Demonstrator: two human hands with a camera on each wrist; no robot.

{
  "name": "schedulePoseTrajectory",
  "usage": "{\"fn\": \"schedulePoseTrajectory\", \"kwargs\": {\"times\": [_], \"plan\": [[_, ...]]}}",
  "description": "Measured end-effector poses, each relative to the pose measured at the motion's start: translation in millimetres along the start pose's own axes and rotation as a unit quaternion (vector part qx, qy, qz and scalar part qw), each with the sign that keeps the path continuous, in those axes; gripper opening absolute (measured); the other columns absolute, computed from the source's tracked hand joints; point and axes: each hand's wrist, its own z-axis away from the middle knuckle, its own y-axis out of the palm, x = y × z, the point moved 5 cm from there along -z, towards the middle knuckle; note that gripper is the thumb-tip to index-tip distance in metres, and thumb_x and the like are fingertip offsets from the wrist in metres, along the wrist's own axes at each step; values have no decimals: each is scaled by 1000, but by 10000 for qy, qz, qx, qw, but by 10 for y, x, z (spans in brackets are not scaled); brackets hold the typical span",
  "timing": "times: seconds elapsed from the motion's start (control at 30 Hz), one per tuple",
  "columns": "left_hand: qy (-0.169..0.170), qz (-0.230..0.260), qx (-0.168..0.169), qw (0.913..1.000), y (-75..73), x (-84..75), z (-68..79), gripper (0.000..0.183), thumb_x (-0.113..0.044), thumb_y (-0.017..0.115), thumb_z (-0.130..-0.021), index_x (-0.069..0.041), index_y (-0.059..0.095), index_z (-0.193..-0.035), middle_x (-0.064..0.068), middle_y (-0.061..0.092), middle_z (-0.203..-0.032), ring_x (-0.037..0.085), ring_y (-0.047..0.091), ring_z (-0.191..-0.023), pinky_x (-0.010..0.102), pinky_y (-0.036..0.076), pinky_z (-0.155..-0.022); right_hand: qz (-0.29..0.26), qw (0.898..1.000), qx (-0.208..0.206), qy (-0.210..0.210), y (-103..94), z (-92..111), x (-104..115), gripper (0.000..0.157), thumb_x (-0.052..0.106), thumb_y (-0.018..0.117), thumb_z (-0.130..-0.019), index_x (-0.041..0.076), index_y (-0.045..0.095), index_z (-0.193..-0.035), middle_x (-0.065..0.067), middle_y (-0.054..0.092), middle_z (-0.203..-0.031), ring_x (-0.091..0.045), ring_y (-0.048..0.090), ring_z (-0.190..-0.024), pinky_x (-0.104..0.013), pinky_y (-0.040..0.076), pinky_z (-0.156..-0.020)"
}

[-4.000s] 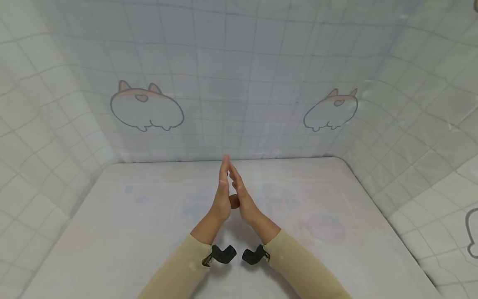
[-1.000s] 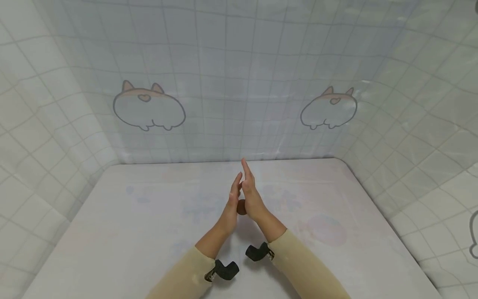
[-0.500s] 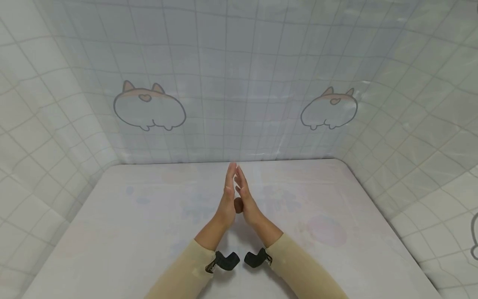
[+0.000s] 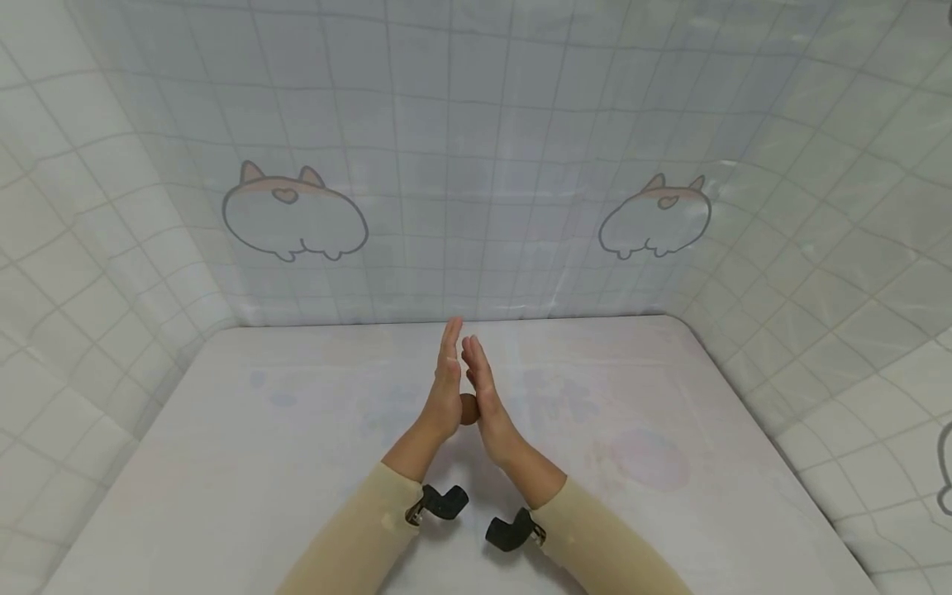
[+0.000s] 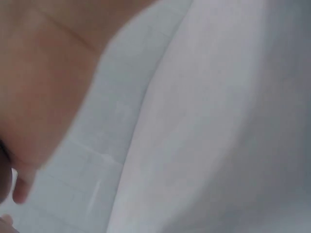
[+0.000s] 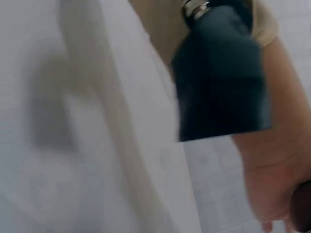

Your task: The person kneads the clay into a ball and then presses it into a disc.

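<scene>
Resting between two facing palms, a brown rounded piece [image 4: 468, 410] touches the left hand [image 4: 444, 397] on one side and the right hand [image 4: 487, 406] on the other, both with fingers extended rather than curled round it. The hands are raised above a pale table [image 4: 245, 463], a black mount [image 4: 445, 502] at each cream sleeve's [image 4: 357, 529] cuff. Beyond rises a grid-patterned backdrop [image 4: 483, 149] with two cartoon animal rumps [image 4: 295, 216].
</scene>
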Motion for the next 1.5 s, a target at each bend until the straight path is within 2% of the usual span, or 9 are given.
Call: {"fn": "schedulePoseTrajectory", "kwargs": {"times": [0.27,0.47,0.63,0.9,1.07,1.13,1.3,1.4,1.5], "plan": [[-346,-221,475,9980,89,85,96,96,-79,3,-92,-13,0,-162,7,-5,-167,30,-5,-153,69,2,-113,693,9970,-265,-210,-57,-66,143,87,70,10,-100,9,-3,-161,-10,1,-167,-29,4,-153,-56,4,-119],[-325,-206,543,9978,162,76,181,93,-79,2,-92,-18,1,-162,6,-2,-168,32,5,-152,74,7,-110,932,9942,-517,121,-151,-138,133,96,78,11,-96,9,-2,-161,-13,1,-167,-27,1,-153,-63,3,-117],[-129,75,560,9983,183,-2,230,83,-70,1,-98,-17,-4,-162,6,-4,-168,34,8,-152,74,11,-109,1008,9928,-450,465,-197,-202,61,94,80,13,-94,16,-4,-162,-3,-3,-168,-23,-1,-153,-64,2,-116],[219,717,447,9962,169,-162,244,81,-69,3,-99,-18,-7,-161,7,-7,-167,35,2,-152,71,3,-112,994,9895,-389,979,-246,-282,-116,89,82,17,-92,31,-4,-161,1,-1,-167,-23,4,-152,-68,6,-114],[282,857,108,9959,125,-222,235,87,-74,7,-97,-18,-6,-162,9,0,-167,34,4,-152,72,3,-110,856,9876,-307,1279,-239,-269,-216,89,84,23,-91,35,-2,-161,1,-1,-167,-26,4,-152,-68,7,-114],[452,837,-45,9955,100,-254,209,89,-76,8,-96,-16,-6,-161,9,1,-167,35,5,-152,71,3,-111,764,9875,-240,1358,-219,-239,-250,88,84,22,-91,36,-2,-161,2,-1,-167,-25,3,-152,-68,6,-114],[832,648,-285,9940,42,-310,111,90,-76,9,-96,-15,-6,-161,8,2,-167,35,5,-152,69,3,-113,468,9952,-56,859,-136,-158,-262,88,80,16,-94,26,-4,-162,-4,1,-167,-26,3,-153,-62,7,-117],[894,451,-342,9944,13,-312,64,91,-77,11,-96,-16,-6,-161,8,0,-167,31,5,-152,70,4,-112,198,9993,24,317,-82,-126,-212,88,76,12,-97,19,-5,-162,-8,1,-167,-28,3,-153,-58,7,-119],[908,254,-402,9947,-14,-285,32,94,-79,12,-94,-16,-4,-162,8,-3,-167,27,4,-153,70,4,-112,-89,9999,96,47,-29,-99,-146,87,75,11,-98,20,-7,-162,-7,0,-168,-33,2,-153,-57,6,-119]]}}
